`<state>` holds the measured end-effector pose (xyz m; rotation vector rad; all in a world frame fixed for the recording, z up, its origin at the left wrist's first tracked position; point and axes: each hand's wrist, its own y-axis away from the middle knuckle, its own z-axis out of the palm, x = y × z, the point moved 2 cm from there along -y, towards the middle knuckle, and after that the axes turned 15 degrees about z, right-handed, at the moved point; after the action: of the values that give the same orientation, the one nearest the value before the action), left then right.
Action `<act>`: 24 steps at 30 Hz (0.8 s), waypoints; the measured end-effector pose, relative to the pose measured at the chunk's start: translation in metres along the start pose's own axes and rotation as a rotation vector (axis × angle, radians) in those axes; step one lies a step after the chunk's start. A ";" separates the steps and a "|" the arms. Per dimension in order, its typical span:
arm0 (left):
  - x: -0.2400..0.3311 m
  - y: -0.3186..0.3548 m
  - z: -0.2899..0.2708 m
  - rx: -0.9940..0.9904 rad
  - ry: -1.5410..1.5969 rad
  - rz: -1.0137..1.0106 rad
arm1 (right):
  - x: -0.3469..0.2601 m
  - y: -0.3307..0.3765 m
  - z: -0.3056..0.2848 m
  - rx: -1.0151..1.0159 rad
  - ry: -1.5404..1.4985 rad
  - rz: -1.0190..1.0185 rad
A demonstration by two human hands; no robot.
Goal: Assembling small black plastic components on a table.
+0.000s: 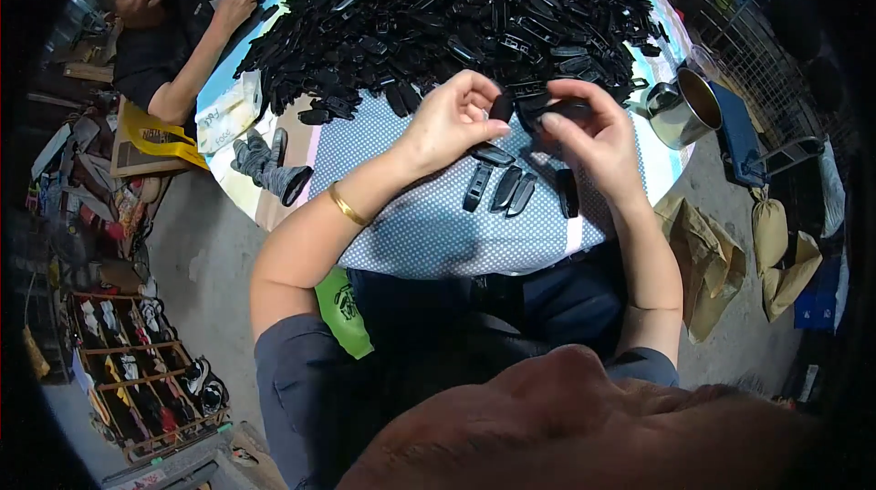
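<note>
Both hands meet over the near side of the cloth-covered table, in front of a large heap of black plastic parts [429, 25]. My left hand [447, 125] is closed in a pinch on a small black plastic piece [501, 108]. Curled around another black plastic part [572, 109], my right hand [598, 130] holds it close to the left one. Fingers partly cover both pieces, and their exact kind cannot be made out. Below the hands, several long black plastic pieces [521, 194] lie side by side on the dotted cloth [420, 230].
A metal mug [683, 111] stands at the table's right edge. On the left lie grey gloves [269, 166] and a pale packet [230, 116]. A co-worker [169, 34] sits at the far left, hands raised by the heap. Brown sacks [698, 257] rest on the floor at right.
</note>
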<state>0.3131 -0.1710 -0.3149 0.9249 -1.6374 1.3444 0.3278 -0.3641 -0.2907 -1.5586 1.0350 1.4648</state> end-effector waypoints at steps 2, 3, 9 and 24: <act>0.006 0.001 0.006 -0.001 0.103 -0.012 | 0.011 -0.003 0.001 0.015 -0.121 -0.007; 0.007 0.001 0.008 -0.038 0.064 -0.021 | 0.012 -0.004 0.004 0.033 -0.149 -0.015; -0.002 0.010 0.012 0.079 0.203 -0.018 | 0.017 -0.003 0.018 0.147 0.176 -0.103; 0.020 0.007 0.008 0.004 -0.035 0.058 | 0.009 0.006 0.022 0.237 0.380 -0.450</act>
<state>0.2978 -0.1785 -0.3007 0.9146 -1.7004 1.3775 0.3141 -0.3471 -0.3012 -1.7858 0.9424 0.7327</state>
